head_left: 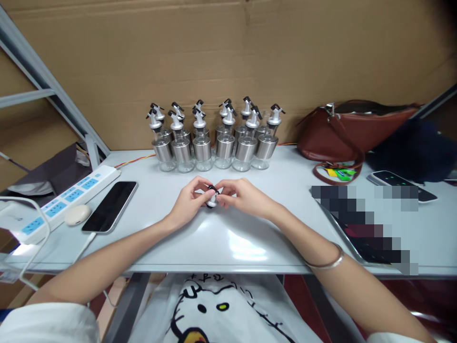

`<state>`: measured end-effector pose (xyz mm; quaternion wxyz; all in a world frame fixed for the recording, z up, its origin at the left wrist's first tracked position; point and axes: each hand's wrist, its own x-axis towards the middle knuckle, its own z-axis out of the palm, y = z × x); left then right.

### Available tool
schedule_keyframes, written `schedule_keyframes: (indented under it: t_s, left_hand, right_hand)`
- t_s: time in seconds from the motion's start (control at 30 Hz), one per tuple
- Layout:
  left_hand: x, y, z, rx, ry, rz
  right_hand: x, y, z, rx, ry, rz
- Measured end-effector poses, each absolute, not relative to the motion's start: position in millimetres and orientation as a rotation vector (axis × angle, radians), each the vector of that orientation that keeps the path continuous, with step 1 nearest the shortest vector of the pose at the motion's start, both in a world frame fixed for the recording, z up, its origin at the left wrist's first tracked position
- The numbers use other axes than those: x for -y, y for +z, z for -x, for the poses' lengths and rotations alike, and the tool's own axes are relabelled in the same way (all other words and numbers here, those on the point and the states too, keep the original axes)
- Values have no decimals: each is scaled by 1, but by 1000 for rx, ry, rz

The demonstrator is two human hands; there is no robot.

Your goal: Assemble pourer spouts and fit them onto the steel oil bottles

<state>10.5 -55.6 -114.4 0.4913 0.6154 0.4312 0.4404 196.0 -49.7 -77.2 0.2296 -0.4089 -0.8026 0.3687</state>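
Note:
Both hands meet over the middle of the table around a small pourer spout (212, 199), silver-grey with a black lever on top. My left hand (191, 199) pinches it between thumb and fingers from the left. From the other side, the fingertips of my right hand (239, 196) close on it too; its lower part is partly covered by fingers. Just beyond the hands stand several glass bottles (224, 145) with steel sleeves, in two groups. Most of them carry the same kind of silver spout with a black lever.
At left lie a white power strip (64, 202), a round cream case (77, 215) and a phone (110, 207) on a cable. A brown leather bag (321, 133), a dark cap (414, 147) and a black device with green lights (402, 186) are at right. Cardboard (200, 52) forms the back wall.

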Motion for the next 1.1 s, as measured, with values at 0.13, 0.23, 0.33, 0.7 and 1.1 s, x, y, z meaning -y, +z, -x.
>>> schedule_keyframes:
  t_s: [0.13, 0.23, 0.33, 0.7, 1.1]
  left_hand:
    - [55, -115, -10, -1064, 1070, -1483]
    - [55, -114, -10, -1085, 1067, -1478]
    - [56, -111, -11, -1104, 1068, -1470]
    - [52, -111, -10, -1081, 1126, -1450]
    - [55, -109, -11, -1080, 1086, -1438]
  right_hand:
    - [50, -76, -197, 2229, 998, 1122]
    - [50, -76, -197, 2225, 1005, 1125]
    - [50, -76, -198, 2229, 1010, 1127]
    - [47, -77, -197, 2192, 952, 1133]
    - [49, -78, -197, 2360, 781, 1209]
